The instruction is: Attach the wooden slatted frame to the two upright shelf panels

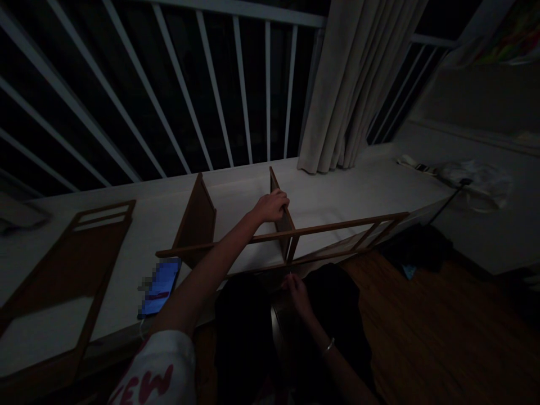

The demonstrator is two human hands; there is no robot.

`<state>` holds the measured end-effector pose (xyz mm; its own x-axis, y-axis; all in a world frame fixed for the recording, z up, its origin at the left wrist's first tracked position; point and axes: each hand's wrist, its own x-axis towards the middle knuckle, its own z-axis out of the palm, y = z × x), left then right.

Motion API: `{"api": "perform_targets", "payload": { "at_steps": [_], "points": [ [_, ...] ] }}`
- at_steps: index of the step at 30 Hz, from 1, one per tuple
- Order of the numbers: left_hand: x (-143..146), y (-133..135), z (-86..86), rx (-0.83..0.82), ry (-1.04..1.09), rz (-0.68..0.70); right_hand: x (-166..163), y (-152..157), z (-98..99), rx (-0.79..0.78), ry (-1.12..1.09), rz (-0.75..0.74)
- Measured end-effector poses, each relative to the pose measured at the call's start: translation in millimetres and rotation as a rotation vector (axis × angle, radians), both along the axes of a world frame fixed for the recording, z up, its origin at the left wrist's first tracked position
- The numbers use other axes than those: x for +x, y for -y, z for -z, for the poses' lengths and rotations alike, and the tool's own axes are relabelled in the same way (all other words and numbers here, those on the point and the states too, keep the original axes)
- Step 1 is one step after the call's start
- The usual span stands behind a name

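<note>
A brown wooden frame stands on a white ledge, with two upright boards joined to it. My left hand is closed over the top edge of the right-hand board. The other board stands to its left, and nothing touches it but the frame. Low in front of the frame, by my knees, my right hand has its fingers pinched together. Whatever is between those fingertips is too small and dark to make out. A bracelet circles that wrist.
Another brown wooden frame with a panel lies at the left of the ledge. A lit phone with a cable rests near my left forearm. White railings and a curtain rise behind. A dark bag sits on the wooden floor.
</note>
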<state>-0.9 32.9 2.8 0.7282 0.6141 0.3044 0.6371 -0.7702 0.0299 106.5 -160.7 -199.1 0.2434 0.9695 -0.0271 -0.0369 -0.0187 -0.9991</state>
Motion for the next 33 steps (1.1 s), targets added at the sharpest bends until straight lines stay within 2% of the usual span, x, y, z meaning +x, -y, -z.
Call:
{"api": "perform_targets", "payload": {
  "at_steps": [4, 10, 25, 33],
  "points": [
    [-0.4, 1.1, -0.7, 0.008, -0.009, -0.005, 1.7, -9.9, 20.6, -0.039, 0.043, -0.013],
    [-0.2, 0.0, 0.7, 0.022, -0.019, -0.014, 1.3, -27.7, 38.0, -0.094, 0.206, -0.031],
    [0.1, 0.8, -0.1, 0.018, -0.009, -0.003, -1.6, -33.8, 57.0, -0.079, 0.191, 0.028],
    [-1.0, -1.7, 2.6, 0.024, -0.001, 0.010, 0.1, -34.9, 58.0, -0.063, 0.174, 0.060]
  ]
}}
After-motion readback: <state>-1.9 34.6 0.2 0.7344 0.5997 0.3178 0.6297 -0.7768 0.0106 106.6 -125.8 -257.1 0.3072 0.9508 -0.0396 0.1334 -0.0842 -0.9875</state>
